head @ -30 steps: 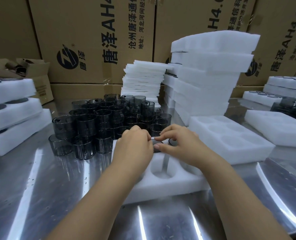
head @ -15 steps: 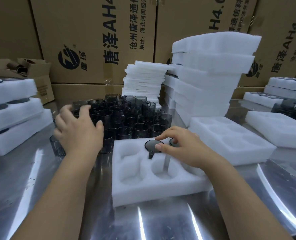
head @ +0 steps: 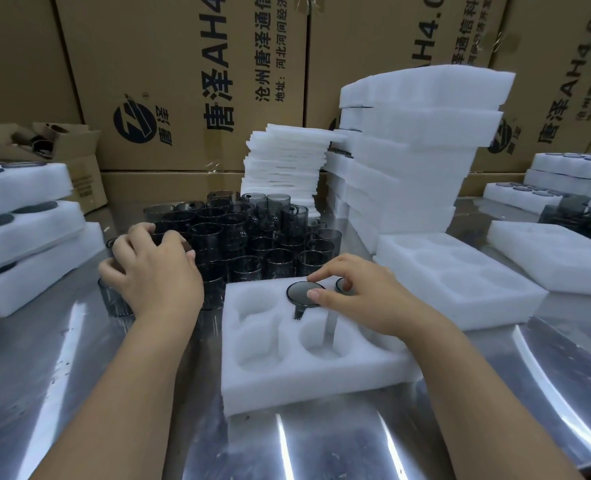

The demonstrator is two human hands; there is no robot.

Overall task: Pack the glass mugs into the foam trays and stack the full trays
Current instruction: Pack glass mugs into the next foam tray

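Note:
A white foam tray [head: 307,379] with round pockets lies in front of me on the steel table. One dark glass mug [head: 301,293] sits upside down in a far pocket, its handle pointing toward me. My right hand [head: 359,294] rests on the tray, its thumb and fingers touching that mug's base. A second mug base [head: 339,285] shows under its fingers. A cluster of smoky glass mugs [head: 252,237] stands behind the tray. My left hand [head: 152,268] curls over a mug at the cluster's left edge; the mug is mostly hidden.
Full foam trays [head: 20,233] are stacked at the left. A tall stack of empty foam trays [head: 415,161] and thin foam sheets [head: 283,161] stands behind. More trays [head: 456,271] lie at the right. Cardboard boxes [head: 190,81] wall the back.
My left hand left the tray, swung left to the mug cluster and closed over a mug there. My right hand stayed on the mug seated in the tray.

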